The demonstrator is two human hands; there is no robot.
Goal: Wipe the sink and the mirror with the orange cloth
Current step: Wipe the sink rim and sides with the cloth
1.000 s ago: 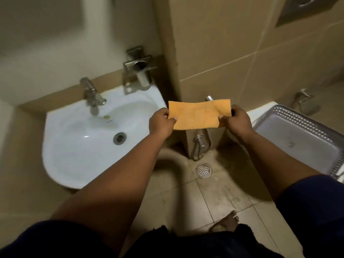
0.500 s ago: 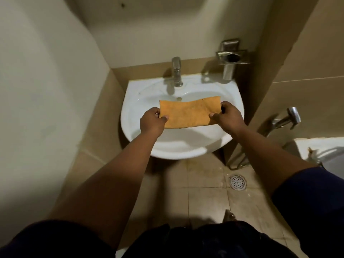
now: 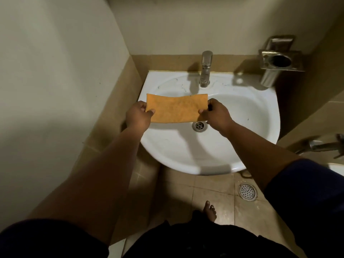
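Fingers of both hands pinching the cloth taut by its ends, now hanging over the sink bowl, just behind the drain, having swung in; wiping not yet begun.

Dark blue short sleeves, bare forearms, bare foot

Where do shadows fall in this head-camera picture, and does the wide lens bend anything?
Head view: dim, warm light; the steel tap and the steel tumbler holder cast shadows leftward on the white ceramic sink; the forearms shade its bowl under the orange cloth; wall edges bow outward.
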